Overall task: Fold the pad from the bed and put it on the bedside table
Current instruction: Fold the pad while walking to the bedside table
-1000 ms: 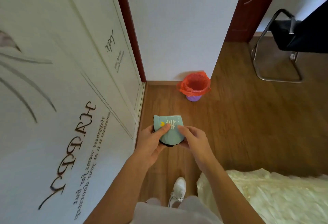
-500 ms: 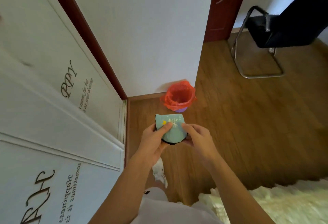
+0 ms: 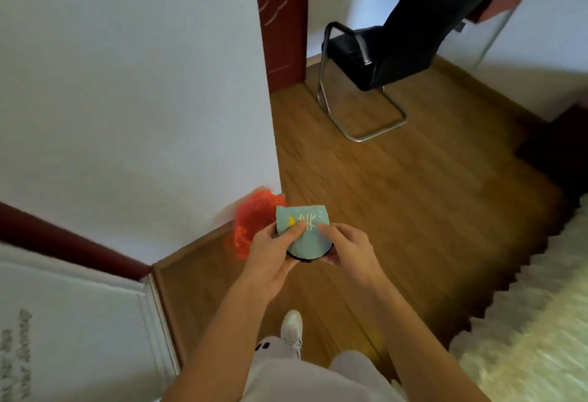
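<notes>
The pad [image 3: 307, 236] is folded small: teal with a white and yellow print and a dark underside, held in front of me above the wooden floor. My left hand [image 3: 272, 250] grips its left side with the thumb on top. My right hand [image 3: 345, 250] holds its right side, thumb pressing the upper face. The bed [image 3: 525, 331], with a pale fuzzy cover, lies at the lower right. No bedside table is in sight.
A bin with an orange-red bag [image 3: 251, 226] stands by the wall corner just behind the pad. A black chair [image 3: 366, 61] on a metal frame stands further back, past a dark red door frame [image 3: 283, 20]. A white wardrobe door [image 3: 73, 331] is at the lower left. My shoe [image 3: 292, 328] is on the floor.
The view has swung right: the wardrobe slid off to the left, and the chair and bed edge came further into view. Both hands keep the same hold on the folded pad.
</notes>
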Tool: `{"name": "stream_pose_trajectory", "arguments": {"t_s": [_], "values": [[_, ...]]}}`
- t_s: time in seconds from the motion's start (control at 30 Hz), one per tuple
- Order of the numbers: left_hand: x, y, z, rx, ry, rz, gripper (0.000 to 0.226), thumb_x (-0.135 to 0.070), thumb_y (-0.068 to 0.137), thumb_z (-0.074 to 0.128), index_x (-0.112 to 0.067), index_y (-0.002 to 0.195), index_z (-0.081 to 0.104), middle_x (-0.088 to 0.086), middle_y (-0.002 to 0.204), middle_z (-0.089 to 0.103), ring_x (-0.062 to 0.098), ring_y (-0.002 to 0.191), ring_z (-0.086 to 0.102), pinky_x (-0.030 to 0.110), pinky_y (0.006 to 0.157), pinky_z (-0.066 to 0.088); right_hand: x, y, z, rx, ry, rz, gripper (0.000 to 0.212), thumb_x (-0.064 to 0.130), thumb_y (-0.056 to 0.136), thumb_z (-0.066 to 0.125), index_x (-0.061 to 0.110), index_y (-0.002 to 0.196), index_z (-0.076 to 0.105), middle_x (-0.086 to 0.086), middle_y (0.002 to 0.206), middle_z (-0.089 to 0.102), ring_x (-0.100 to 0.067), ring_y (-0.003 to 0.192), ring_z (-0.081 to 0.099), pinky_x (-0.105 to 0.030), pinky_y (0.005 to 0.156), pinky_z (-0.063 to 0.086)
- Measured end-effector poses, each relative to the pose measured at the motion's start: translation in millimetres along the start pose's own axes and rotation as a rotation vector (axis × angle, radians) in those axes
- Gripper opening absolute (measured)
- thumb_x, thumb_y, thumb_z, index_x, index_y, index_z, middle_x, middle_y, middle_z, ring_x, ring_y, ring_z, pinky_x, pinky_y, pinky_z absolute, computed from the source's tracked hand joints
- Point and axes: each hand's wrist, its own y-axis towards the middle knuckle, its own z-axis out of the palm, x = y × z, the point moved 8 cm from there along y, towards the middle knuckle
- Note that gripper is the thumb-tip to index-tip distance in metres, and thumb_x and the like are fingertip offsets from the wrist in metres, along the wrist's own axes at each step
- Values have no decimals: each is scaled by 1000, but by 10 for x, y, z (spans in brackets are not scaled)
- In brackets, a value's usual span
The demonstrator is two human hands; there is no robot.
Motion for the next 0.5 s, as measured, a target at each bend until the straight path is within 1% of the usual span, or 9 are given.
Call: {"name": "stream_pose_trajectory", "arguments": {"t_s": [0.07,0.13,0.2,0.23,0.27,0.33,0.4,0.47,0.5], "values": [[-167,269,205,69,46,-29,19,-10,88,69,-20,104,66,8,109,72,27,108,66,44,91,57,113,201,-79,-59,34,27,27,33,96,63,9,104,70,-10,103,74,-21,95,74,-41,85,63],[-242,486,416,126,103,-59,24,-11,88,69,-17,110,65,8,109,72,25,107,67,42,89,58,182,320,-226,-122,89,44,29,33,94,64,7,106,70,-12,105,75,-23,97,74,-43,87,63],[-248,661,663,186,162,-92,27,-12,88,69,-14,114,65,9,110,72,24,106,67,40,88,58,224,398,-417,-186,144,45,27,32,94,64,7,104,71,-11,102,76,-21,95,74,-37,83,63],[-233,739,788,215,190,-106,26,-11,88,69,-14,113,65,9,110,72,24,106,67,41,88,58,241,426,-524,-221,157,47,25,31,95,64,8,103,71,-9,101,75,-20,94,74,-34,82,63],[-206,810,913,240,218,-116,21,-11,88,69,-16,108,66,9,109,72,24,106,67,41,89,58,246,446,-634,-255,168,50,22,30,95,64,10,101,71,-8,100,75,-20,94,74,-35,83,63],[-141,926,1164,283,268,-138,15,-10,88,70,-18,100,66,10,108,72,25,105,68,42,89,57,224,483,-868,-326,201,59,20,30,93,65,11,99,72,-10,102,76,-24,98,74,-43,89,62],[-61,1035,1428,322,327,-165,18,-12,87,71,-15,104,68,11,110,73,25,105,69,43,90,58,197,513,-1124,-394,235,65,19,30,91,67,13,97,73,-11,102,78,-25,98,75,-47,91,61],[30,1128,1717,368,392,-182,26,-15,86,73,-12,112,68,12,111,74,26,106,69,44,90,58,177,538,-1385,-453,277,65,16,31,90,68,16,94,74,-11,102,78,-26,99,75,-48,92,61],[79,1164,1868,390,419,-189,26,-16,86,73,-12,111,68,11,111,74,25,105,69,43,88,58,174,550,-1518,-479,292,62,15,31,90,68,17,93,74,-11,103,78,-26,99,75,-47,92,61]]}}
